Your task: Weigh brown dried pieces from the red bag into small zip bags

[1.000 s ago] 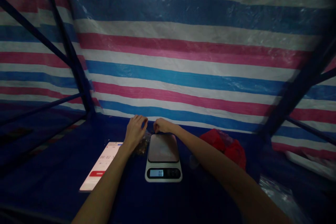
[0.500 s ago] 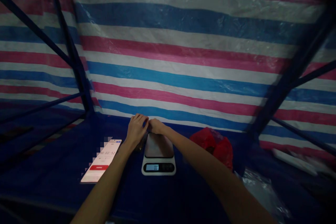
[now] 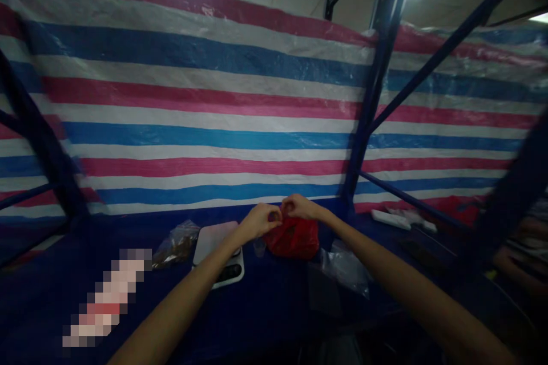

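Note:
A crumpled red plastic bag stands on the blue tabletop in the head view. My left hand reaches its upper left edge, thumb and fingers curled into a pinch on it. At the top of the bag, my right hand is also closed, its fingertips close to those of the left. The fine detail between the fingers is dim and blurred. Left of the bag sits a white kitchen scale, partly covered by my left forearm. A small clear cup is between scale and bag.
A clear bag of brown pieces lies left of the scale. A pixelated phone is farther left. Clear plastic bags lie beside my right forearm. Blue metal posts and a striped plastic sheet bound the table.
Both hands have moved right, from behind the scale to the red bag. The view has turned right, and the bag of brown pieces now shows left of the scale.

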Motion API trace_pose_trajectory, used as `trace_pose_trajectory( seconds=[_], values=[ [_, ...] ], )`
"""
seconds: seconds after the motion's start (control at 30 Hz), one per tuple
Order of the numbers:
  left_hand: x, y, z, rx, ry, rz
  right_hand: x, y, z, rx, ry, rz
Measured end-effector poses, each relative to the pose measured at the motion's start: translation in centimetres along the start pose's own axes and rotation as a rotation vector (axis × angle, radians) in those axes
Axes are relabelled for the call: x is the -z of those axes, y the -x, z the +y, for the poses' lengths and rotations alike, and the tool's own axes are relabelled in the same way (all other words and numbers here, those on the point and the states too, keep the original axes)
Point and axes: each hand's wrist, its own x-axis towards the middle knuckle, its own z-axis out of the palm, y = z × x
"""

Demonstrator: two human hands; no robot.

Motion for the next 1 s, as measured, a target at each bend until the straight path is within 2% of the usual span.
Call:
trace_pose_trajectory(
  seconds=[0.07, 0.17, 0.27, 0.37, 0.6, 0.73, 1.0],
  values=[
    [-2.2, -2.9, 0.8, -0.041, -0.019, -0.076, -0.5, 2.5, 1.3, -0.024, 0.014, -0.019],
    [-4.8, -5.9, 1.2, -0.058, -0.099, -0.121, -1.0, 4.5, 2.9, -0.069, 0.050, -0.041],
    [-6.1, -7.1, 1.4, -0.077, -0.211, -0.140, -0.8, 5.2, 3.6, -0.098, 0.086, -0.046],
    [-6.3, -7.1, 1.7, -0.100, -0.319, -0.151, -0.2, 5.6, 3.6, -0.108, 0.142, -0.037],
    [-3.9, -6.2, 1.7, -0.094, -0.532, -0.110, 1.2, 6.8, 2.4, -0.098, 0.325, 0.056],
    [-1.8, -5.3, 1.4, -0.068, -0.622, -0.088, 1.8, 7.7, 1.2, -0.086, 0.418, 0.014],
    [2.1, -3.8, 1.6, -0.006, -0.724, 0.113, 5.4, 8.2, -1.0, -0.136, 0.648, 0.055]
  ],
)
